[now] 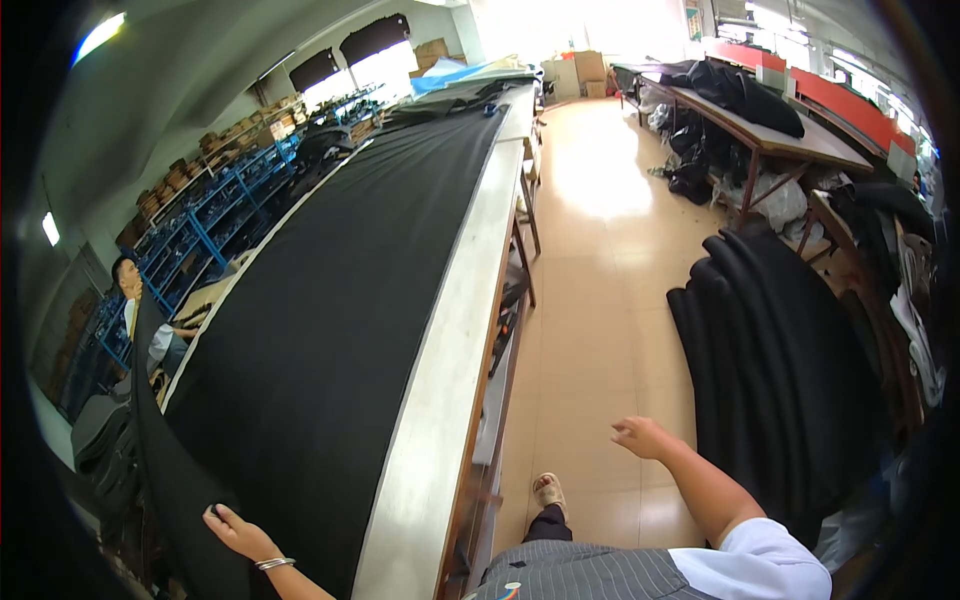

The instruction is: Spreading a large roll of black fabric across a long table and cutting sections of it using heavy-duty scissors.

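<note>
A long black fabric sheet (330, 260) lies spread along the cutting table (440, 400). At the near end, my left hand (238, 532) is closed on a raised edge of the black fabric, and a bracelet circles that wrist. From there the lifted edge runs up to another person (130, 285) across the table, who stands with a hand at its far corner. My right hand (642, 437) hangs over the aisle floor, away from the table. Its fingers are loosely bent and somewhat apart, with nothing seen in them.
Thick black rolls or folds of material (770, 370) stand on the floor at my right. Beyond them is another table (830, 150) with dark cloth on top and bags below. Blue shelving (225, 215) lines the left side. The tiled aisle (590, 250) runs ahead.
</note>
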The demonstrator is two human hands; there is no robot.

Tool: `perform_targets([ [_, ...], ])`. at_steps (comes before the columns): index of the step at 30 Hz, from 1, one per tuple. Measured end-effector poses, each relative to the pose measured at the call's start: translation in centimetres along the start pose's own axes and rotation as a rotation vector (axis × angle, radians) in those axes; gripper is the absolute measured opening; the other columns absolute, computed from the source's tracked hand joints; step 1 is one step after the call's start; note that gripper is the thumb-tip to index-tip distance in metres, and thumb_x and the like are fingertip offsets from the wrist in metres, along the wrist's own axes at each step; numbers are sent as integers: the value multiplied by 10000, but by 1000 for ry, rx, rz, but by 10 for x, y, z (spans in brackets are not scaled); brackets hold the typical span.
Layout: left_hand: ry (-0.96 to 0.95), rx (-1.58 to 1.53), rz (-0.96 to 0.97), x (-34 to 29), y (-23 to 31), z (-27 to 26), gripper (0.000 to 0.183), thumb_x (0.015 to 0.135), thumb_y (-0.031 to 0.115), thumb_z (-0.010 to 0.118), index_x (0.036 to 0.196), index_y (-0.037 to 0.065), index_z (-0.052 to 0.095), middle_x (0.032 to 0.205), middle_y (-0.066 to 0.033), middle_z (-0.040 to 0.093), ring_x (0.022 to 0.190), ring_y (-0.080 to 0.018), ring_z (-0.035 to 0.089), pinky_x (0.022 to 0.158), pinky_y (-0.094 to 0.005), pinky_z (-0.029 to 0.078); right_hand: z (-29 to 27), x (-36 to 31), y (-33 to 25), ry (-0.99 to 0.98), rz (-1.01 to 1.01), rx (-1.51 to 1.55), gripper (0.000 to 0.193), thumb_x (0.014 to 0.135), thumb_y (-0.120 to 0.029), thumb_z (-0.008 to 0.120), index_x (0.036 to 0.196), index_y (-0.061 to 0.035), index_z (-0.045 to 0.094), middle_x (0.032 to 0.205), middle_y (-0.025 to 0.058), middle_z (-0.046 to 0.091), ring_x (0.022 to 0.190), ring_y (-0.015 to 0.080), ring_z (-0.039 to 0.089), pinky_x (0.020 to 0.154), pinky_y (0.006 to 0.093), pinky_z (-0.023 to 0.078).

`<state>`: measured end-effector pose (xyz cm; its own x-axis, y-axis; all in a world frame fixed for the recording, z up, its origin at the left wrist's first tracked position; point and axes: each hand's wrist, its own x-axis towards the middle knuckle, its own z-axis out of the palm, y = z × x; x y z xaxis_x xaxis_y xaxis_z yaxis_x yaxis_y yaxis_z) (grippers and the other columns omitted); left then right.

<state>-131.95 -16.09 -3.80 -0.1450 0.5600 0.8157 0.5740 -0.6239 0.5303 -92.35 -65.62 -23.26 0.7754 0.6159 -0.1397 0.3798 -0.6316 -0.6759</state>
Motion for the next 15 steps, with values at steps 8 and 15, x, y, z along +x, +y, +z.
perform_targets([
  [8,-211,130,-157,-61,31,208,283,956,207,415,1028,-60,479,972,-221,558,893,-366,539,785,-405,426,-3,-24,265,-180,799,-339,469,797,-430,560,982,-11,661,1068,201,619,1039,326,579,870,413,474],
  [15,-399,421,-502,-76,83,288,376,956,256,397,1112,-67,509,1087,-270,564,982,-403,559,861,-427,431,-32,20,330,-126,973,-180,429,872,-392,516,893,-1,690,961,138,678,903,307,640,787,391,498],
])
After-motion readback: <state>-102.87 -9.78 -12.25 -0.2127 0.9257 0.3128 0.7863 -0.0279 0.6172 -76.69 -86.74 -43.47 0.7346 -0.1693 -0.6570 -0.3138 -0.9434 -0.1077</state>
